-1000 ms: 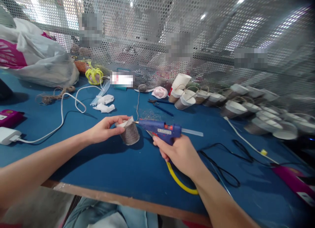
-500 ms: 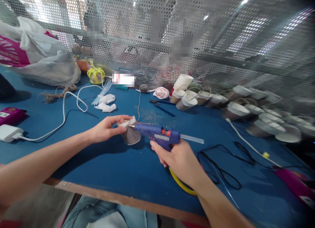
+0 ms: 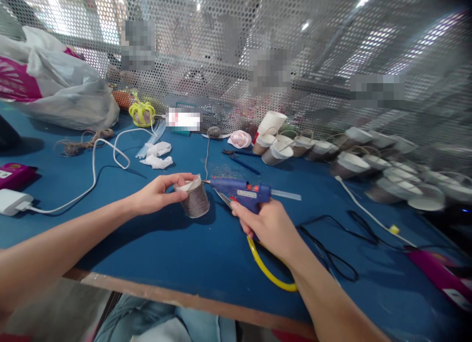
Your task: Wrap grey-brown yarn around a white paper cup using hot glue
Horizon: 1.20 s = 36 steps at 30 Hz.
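Pinching the rim of the cord-wrapped cup (image 3: pixel 196 202), my left hand (image 3: pixel 164 190) is nearly closed, thumb on the near side and fingers over the top edge. I have that cup above the near half of the desk (image 3: pixel 184 253), its white-lined end up and its long axis close to vertical, leaning slightly towards the left hand; whether its base touches the desk I cannot tell from this feed. My right hand (image 3: pixel 269 229) is wrapped around the grip of a blue glue gun (image 3: pixel 230 187). I read the gun's long axis as running across the view, almost level, with the nozzle (image 3: pixel 206 182) pointing left just beside the cup's upper edge and a clear glue stick (image 3: pixel 286 194) out of the back. Under that hand I also see a yellow loop (image 3: pixel 270 279); whether it is gripped is unclear. The white label (image 3: pixel 246 194) on the gun is too small for me to read, and I can't make out the lettering on the plastic bag (image 3: pixel 70 96) at far left.
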Tool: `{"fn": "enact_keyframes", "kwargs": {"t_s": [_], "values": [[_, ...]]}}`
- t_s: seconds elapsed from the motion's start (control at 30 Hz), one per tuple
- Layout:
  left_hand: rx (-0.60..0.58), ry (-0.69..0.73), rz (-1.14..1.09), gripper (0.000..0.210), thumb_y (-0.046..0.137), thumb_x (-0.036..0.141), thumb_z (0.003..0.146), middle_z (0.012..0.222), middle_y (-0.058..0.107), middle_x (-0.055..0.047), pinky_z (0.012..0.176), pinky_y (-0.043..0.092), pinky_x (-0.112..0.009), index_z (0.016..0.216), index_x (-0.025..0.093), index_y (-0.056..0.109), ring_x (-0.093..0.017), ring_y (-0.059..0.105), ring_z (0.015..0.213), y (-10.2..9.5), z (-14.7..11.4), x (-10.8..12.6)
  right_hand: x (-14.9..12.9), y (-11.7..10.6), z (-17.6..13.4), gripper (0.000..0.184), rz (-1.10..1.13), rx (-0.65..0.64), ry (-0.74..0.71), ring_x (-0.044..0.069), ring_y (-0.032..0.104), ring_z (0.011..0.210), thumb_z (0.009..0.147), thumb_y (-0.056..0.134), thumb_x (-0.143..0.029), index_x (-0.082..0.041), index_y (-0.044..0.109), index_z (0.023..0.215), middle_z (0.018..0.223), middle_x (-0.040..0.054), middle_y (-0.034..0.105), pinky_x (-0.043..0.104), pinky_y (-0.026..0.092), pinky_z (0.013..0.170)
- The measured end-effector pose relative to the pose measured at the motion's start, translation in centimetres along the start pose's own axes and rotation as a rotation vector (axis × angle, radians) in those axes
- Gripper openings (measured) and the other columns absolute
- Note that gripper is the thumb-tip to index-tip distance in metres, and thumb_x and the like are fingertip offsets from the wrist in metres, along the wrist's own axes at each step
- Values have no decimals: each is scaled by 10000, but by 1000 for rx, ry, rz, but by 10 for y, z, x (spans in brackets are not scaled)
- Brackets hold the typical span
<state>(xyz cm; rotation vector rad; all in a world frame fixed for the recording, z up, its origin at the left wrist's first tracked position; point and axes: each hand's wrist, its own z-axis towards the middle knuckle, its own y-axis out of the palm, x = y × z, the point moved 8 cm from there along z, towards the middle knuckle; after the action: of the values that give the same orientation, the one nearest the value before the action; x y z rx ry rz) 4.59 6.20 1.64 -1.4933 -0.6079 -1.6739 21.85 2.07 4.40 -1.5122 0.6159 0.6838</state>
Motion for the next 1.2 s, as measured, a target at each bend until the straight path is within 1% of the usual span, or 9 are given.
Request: {"fn": "enact_keyframes", "kwargs": {"t_s": [0.1, 0.23, 0.4, 0.63, 0.77, 0.93, 1.03, 1.2], "values": [[1, 4, -9, 203, 558, 313, 766, 1317, 439, -120, 987, 288, -394, 687, 132, 508, -253, 424, 1185, -1, 0, -2, -3, 1, -4, 355, 24, -3, -18, 119, 503, 374, 763, 475, -343, -208, 431, 438, 348, -21, 466, 228, 413, 424], [8, 4, -9, 181, 553, 301, 772, 1309, 449, -122, 985, 291, -389, 713, 133, 517, -247, 421, 1191, -1, 1, -4, -4, 4, -9, 358, 43, -13, 21, 137, 528, 407, 746, 493, -370, -215, 414, 433, 346, -19, 455, 242, 428, 441], [14, 9, 8, 169, 546, 282, 778, 1292, 470, -112, 997, 282, -375, 698, 138, 508, -235, 405, 1206, 0, 1, -1, -7, 8, -13, 309, 77, -17, 25, 127, 510, 384, 733, 506, -361, -215, 426, 473, 355, -24, 463, 237, 424, 414], [8, 29, 30, 145, 530, 269, 791, 1302, 456, -123, 1004, 271, -379, 744, 132, 525, -227, 411, 1201, 0, 1, 0, -12, 12, -14, 253, 96, -18, -20, 113, 491, 361, 729, 510, -330, -206, 456, 516, 348, -32, 467, 226, 432, 404], [11, 30, 25, 169, 541, 277, 782, 1290, 468, -128, 1006, 262, -381, 703, 132, 504, -235, 400, 1210, -1, 1, 0, -8, 9, -13, 273, 80, -9, 13, 119, 498, 369, 726, 515, -346, -206, 452, 500, 359, -22, 476, 228, 427, 399], [6, 2, 5, 206, 551, 313, 771, 1311, 446, -121, 987, 291, -394, 681, 137, 493, -249, 418, 1192, 0, 0, -1, -5, 2, -8, 312, 49, 10, -5, 119, 501, 371, 736, 503, -351, -201, 456, 466, 352, -15, 478, 227, 423, 408], [3, 3, 6, 209, 555, 320, 767, 1312, 443, -127, 989, 286, -400, 684, 137, 497, -256, 413, 1195, 0, 0, 0, -2, -1, -3, 331, 23, 24, -4, 109, 488, 355, 741, 494, -351, -196, 454, 452, 359, -13, 487, 226, 422, 417], [0, 5, 20, 208, 549, 306, 771, 1315, 433, -143, 990, 271, -405, 679, 131, 486, -265, 400, 1204, 1, 1, 1, 1, -1, 2, 295, 10, 32, 15, 96, 472, 341, 744, 497, -333, -183, 489, 490, 355, -32, 473, 213, 411, 415]]}}
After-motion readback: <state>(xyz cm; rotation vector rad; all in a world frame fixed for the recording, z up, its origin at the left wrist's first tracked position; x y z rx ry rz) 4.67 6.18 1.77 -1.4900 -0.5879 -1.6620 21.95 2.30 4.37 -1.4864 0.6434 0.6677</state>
